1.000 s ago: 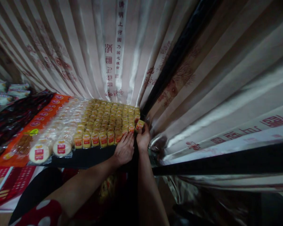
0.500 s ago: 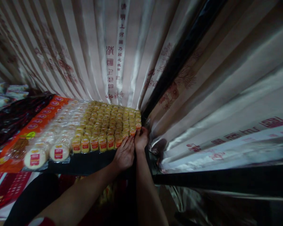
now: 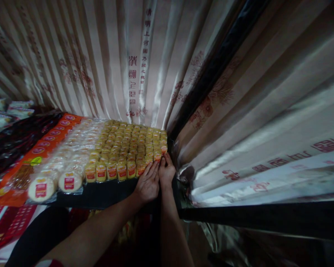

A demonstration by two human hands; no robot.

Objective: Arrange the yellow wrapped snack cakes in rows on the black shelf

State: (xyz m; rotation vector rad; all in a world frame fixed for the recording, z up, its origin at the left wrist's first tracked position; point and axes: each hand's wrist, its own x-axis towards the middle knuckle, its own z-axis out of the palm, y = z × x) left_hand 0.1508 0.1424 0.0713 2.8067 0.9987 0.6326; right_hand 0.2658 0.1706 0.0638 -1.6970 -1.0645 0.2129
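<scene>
Yellow snack packets (image 3: 125, 148) with red labels sit at the fingertips of the left hand (image 3: 147, 187), which lies released, its fingers straight and together against the front of the rows. Just beside it, the right hand (image 3: 167, 174) has its fingers at the right-hand end packet (image 3: 163, 150); whether they grasp it I cannot tell. The packets stand in tight rows at the right end of the black desk (image 3: 100, 194). Left of them lie round white cakes (image 3: 69, 180) in clear wrap, then orange packaging (image 3: 39, 149), dark packets (image 3: 19, 133) and white bags (image 3: 0, 119). Pleated pale curtains (image 3: 108, 66) hang behind and to the right, a black post (image 3: 217, 63) between them.
</scene>
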